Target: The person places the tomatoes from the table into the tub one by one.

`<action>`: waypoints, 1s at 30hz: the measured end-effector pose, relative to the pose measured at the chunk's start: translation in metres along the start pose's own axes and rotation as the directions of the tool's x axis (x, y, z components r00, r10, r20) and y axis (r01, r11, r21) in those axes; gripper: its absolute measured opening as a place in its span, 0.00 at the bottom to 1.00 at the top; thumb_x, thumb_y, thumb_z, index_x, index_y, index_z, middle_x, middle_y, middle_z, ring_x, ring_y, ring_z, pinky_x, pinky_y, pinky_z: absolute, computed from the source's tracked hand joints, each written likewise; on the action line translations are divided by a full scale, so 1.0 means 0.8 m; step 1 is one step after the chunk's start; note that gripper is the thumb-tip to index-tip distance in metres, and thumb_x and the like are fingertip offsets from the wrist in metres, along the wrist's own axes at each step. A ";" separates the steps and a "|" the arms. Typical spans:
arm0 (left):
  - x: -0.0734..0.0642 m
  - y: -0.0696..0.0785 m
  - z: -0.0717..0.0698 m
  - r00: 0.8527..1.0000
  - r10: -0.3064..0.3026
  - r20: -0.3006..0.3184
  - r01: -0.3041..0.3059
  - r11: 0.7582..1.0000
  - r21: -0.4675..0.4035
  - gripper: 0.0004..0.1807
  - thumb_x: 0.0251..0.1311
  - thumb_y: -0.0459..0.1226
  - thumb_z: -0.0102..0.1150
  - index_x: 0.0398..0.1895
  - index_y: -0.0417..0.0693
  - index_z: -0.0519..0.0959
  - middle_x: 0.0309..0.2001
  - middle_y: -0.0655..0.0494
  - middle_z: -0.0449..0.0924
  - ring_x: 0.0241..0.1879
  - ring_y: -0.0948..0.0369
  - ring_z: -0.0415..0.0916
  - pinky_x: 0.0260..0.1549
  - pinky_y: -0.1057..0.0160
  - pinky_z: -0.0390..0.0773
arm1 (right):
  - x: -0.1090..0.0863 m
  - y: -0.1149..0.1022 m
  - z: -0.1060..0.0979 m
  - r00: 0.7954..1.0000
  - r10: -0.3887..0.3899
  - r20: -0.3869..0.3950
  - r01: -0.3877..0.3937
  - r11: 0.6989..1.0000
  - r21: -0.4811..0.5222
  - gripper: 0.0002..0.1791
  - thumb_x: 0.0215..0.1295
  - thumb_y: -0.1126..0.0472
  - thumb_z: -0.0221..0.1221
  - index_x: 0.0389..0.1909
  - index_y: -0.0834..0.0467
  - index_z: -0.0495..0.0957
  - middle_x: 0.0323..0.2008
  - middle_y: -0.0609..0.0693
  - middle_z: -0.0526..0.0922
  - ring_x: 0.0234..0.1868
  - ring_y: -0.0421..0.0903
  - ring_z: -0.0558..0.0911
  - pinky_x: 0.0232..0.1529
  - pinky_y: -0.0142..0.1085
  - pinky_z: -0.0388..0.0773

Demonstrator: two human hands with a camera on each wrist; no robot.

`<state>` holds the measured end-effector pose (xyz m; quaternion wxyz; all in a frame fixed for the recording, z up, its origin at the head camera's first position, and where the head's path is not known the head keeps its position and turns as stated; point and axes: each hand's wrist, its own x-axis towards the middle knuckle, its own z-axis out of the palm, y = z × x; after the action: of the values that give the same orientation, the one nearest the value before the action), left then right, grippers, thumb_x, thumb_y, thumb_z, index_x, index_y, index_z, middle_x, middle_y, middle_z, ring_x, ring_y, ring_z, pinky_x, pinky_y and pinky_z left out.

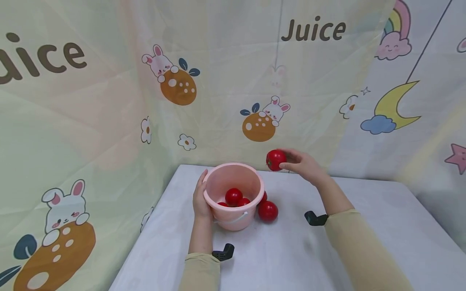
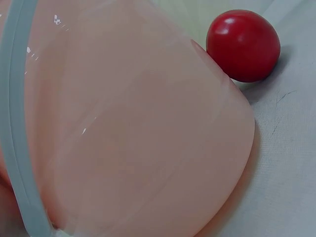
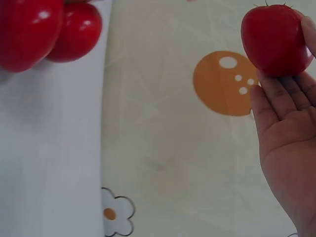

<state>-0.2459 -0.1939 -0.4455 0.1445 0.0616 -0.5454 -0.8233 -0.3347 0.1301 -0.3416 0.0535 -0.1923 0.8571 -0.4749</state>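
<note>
The step in hand looked like a carry; a red tomato was held aloft to the right of the pink bucket, and the right hand had its grip clamped on it, thumb opposite fingers; the left hand lay against the bucket's left outer side, though how far that grip closed round it could not be told; more tomatoes sat inside the bucket.

A next move to the bucket would, in my judgement, have called for a leftward path, enough height to pass over the rim, and a gentle release inside while the left hand steadied the wall; two loose tomatoes lay just right of the bucket, so a low path risked knocking them; the far edge of the surface ran close behind, with the printed curtain beyond it; more open room lay rightward and nearer; the handle hung across the bucket's front, below the opening.
</note>
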 end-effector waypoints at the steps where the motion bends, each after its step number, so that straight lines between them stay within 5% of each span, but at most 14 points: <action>1: 0.000 0.000 -0.001 1.000 0.000 -0.001 0.000 1.000 0.001 0.22 0.69 0.52 0.50 0.65 0.83 0.69 0.66 0.76 0.69 0.69 0.64 0.62 0.67 0.45 0.68 | 0.002 -0.006 -0.001 1.000 -0.008 0.008 0.008 1.000 0.000 0.44 0.53 0.41 0.70 0.71 0.41 0.64 0.66 0.50 0.73 0.67 0.54 0.71 0.58 0.55 0.78; 17: 0.002 0.000 -0.003 1.000 -0.006 0.008 0.006 1.000 -0.002 0.22 0.69 0.53 0.50 0.65 0.82 0.68 0.66 0.75 0.69 0.69 0.63 0.62 0.67 0.44 0.68 | 0.033 -0.077 0.009 0.975 -0.097 0.200 0.101 0.995 -0.011 0.37 0.54 0.45 0.70 0.66 0.41 0.71 0.61 0.48 0.78 0.63 0.51 0.75 0.56 0.50 0.80; 21: 0.004 -0.001 -0.003 1.000 -0.003 0.007 0.003 1.000 0.003 0.22 0.68 0.53 0.50 0.65 0.82 0.68 0.67 0.75 0.68 0.69 0.63 0.61 0.67 0.44 0.68 | 0.041 -0.089 0.015 0.955 -0.102 0.277 0.119 0.992 -0.046 0.35 0.55 0.44 0.70 0.65 0.40 0.72 0.61 0.45 0.78 0.64 0.50 0.74 0.56 0.48 0.80; 30: 0.002 0.000 -0.002 1.000 -0.013 0.000 0.013 0.999 0.029 0.23 0.67 0.54 0.52 0.65 0.84 0.68 0.67 0.76 0.68 0.69 0.63 0.61 0.67 0.43 0.67 | 0.066 -0.111 0.034 0.877 -0.124 0.464 0.170 0.984 -0.058 0.31 0.56 0.48 0.70 0.63 0.39 0.74 0.56 0.44 0.82 0.60 0.47 0.78 0.56 0.49 0.80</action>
<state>-0.2473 -0.1957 -0.4460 0.1381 0.0670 -0.5570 -0.8162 -0.3514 0.0466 -0.2774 0.2085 -0.3660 0.8251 -0.3767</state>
